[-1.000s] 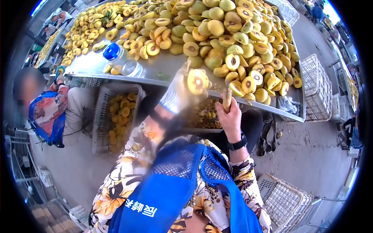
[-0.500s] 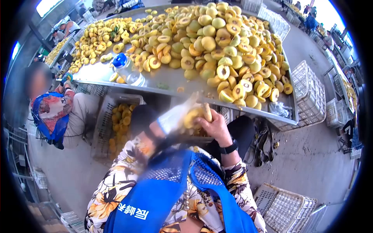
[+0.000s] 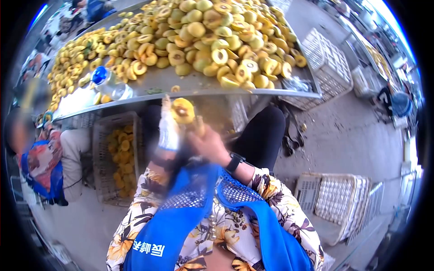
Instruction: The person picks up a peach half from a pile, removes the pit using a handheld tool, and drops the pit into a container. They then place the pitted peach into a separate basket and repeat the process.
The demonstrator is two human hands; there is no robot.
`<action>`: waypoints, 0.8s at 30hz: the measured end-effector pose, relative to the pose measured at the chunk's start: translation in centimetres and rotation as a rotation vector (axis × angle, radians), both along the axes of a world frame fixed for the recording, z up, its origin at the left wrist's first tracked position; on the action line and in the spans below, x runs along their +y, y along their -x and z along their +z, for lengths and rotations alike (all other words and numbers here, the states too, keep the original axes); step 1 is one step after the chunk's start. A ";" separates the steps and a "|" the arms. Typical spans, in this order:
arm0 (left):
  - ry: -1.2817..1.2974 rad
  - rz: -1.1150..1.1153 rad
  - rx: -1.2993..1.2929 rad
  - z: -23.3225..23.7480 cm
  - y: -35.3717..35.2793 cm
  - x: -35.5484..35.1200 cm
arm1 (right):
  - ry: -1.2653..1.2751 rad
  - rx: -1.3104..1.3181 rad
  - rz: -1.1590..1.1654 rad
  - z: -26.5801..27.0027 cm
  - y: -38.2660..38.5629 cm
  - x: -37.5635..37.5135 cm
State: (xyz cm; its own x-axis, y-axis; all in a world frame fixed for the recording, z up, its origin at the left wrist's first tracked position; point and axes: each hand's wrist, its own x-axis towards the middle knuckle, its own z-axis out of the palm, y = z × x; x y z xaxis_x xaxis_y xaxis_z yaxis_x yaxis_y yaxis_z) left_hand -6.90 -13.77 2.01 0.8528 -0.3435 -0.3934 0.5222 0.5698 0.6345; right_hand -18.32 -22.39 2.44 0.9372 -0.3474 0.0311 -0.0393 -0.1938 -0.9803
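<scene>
A halved yellow fruit (image 3: 182, 110), its brown pit side showing, is held in my left hand (image 3: 168, 128), which wears a white glove. Just right of it is my bare right hand (image 3: 209, 143), with a watch at the wrist; its fingers are curled around something small and blurred that I cannot make out. Both hands are over my lap, in front of the metal table (image 3: 158, 86). A large heap of halved fruits (image 3: 212, 40) covers much of the table. Near its front edge lies a clear bottle with a blue cap (image 3: 110, 83).
Below the table at left stands a crate (image 3: 97, 158) holding yellow fruit. Another person (image 3: 43, 167) sits at far left. White crates (image 3: 327, 58) stand right of the table, and more (image 3: 339, 198) are on the floor at lower right.
My hands, together around the fruit before, are now apart. The fruit half is up in my left hand with its cut face showing. The whole view has shifted, so the table appears higher and further left.
</scene>
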 end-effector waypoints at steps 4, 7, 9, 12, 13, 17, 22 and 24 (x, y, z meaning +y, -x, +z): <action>0.099 -0.300 -0.001 0.2 1.0 1.3 | 0.035 0.137 -0.013 0.3 1.5 -1.5; 0.014 -0.179 0.100 -1.5 0.5 0.1 | 0.024 0.227 -0.075 0.7 2.9 -1.6; -0.005 -0.227 0.057 -2.5 0.2 -0.4 | 0.030 0.260 -0.097 -0.7 3.2 -2.2; 0.024 -0.156 0.046 -4.7 -0.5 -1.4 | 0.046 0.225 -0.146 -0.5 3.6 -2.4; 0.036 -0.177 -0.001 -4.8 -0.7 -1.3 | 0.072 0.220 -0.139 0.0 3.7 -2.5; 0.022 -0.131 0.013 -2.7 0.3 -1.1 | 0.096 0.217 -0.136 -1.7 2.6 -2.4; -0.132 -0.075 -0.124 -4.6 -1.3 0.3 | 0.112 0.129 -0.079 -1.6 1.2 -1.9; -0.198 -0.012 -0.202 -5.6 -2.0 0.8 | 0.212 0.196 -0.030 -2.8 0.3 -2.0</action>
State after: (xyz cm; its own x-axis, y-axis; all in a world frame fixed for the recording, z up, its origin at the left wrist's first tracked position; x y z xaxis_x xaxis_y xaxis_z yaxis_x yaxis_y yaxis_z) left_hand -4.92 -13.01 -3.64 0.9173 -0.2872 -0.2758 0.3793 0.4193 0.8248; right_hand -18.67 -24.40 -0.40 0.9220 -0.3799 -0.0745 -0.2326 -0.3898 -0.8910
